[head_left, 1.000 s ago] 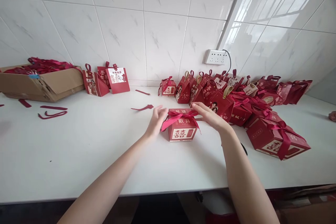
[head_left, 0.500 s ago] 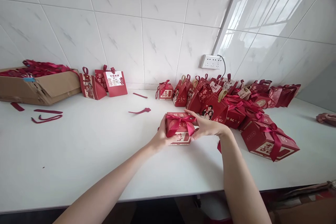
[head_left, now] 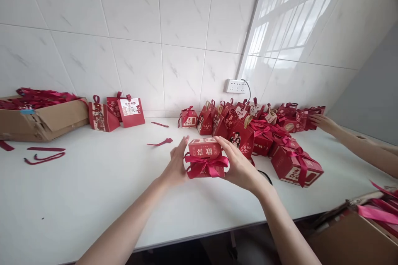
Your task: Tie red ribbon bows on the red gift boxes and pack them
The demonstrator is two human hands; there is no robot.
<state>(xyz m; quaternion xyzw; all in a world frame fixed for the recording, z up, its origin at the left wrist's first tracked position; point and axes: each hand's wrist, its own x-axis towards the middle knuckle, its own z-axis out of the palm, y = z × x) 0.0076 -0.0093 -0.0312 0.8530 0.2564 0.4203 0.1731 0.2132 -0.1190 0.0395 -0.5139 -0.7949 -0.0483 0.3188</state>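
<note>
Between my hands is a red gift box (head_left: 205, 149) with a deep pink ribbon bow and gold lettering, its lettered top tipped toward me. My left hand (head_left: 176, 165) is against the box's left side, fingers pointing up along it. My right hand (head_left: 241, 167) grips the right side, fingers reaching over the far top corner. The palms hide parts of both sides. To the right, another ribboned red box (head_left: 297, 167) lies tilted beside a cluster of small red gift bags (head_left: 241, 134).
A cardboard box (head_left: 59, 118) of red ribbon stands at left, near loose ribbon strips (head_left: 46, 149) and red bags (head_left: 132, 112). At far right another person's hand (head_left: 323, 122) touches the bags at the row's end. An open carton (head_left: 357, 232) stands below the table's right edge.
The gift box has tipped, so its top faces me and its front no longer shows. My view has turned right and up. The other person's hand has reached to the far bags.
</note>
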